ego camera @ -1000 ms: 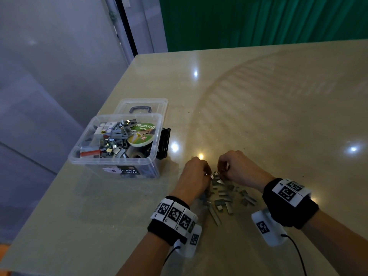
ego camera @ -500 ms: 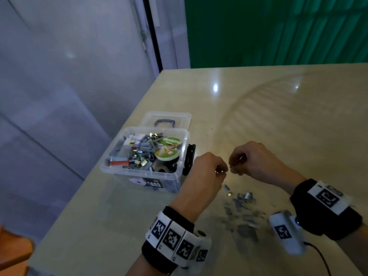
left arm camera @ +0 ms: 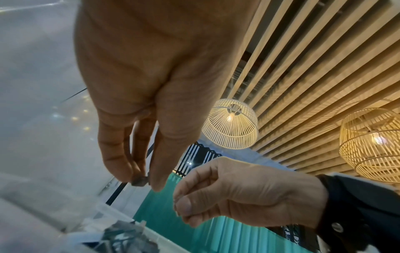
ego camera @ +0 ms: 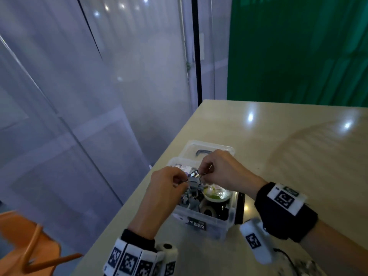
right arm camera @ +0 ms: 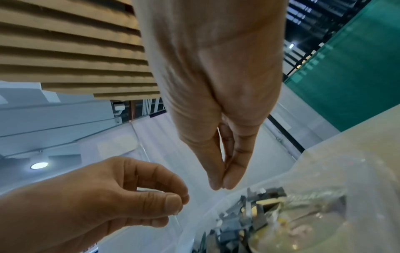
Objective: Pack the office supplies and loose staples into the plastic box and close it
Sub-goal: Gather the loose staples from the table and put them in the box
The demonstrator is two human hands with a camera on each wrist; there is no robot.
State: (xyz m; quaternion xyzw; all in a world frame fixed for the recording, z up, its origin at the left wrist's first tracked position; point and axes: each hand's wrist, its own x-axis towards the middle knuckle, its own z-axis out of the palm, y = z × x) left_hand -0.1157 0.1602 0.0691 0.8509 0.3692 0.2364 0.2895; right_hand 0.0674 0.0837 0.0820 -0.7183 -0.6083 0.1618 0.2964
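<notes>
Both hands hover over the box [ego camera: 201, 218] on the worktop [ego camera: 288, 156]. Left hand [ego camera: 166, 188] pinches staples [left arm camera: 139, 180] between fingertips; right hand [ego camera: 219, 170] has its fingertips pressed together, contents unclear. Tape [ego camera: 216, 194] lies inside the box; lid [ego camera: 209, 149] behind it.

A glossy beige tabletop [ego camera: 298, 166] carries a clear plastic box [ego camera: 221, 226] near its left edge, its lid [ego camera: 211, 146] lying flat just behind it.

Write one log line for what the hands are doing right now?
left hand: pinching staples over plastic box | right hand: fingertips pinched over box, contents unclear | lid: off, behind box
</notes>
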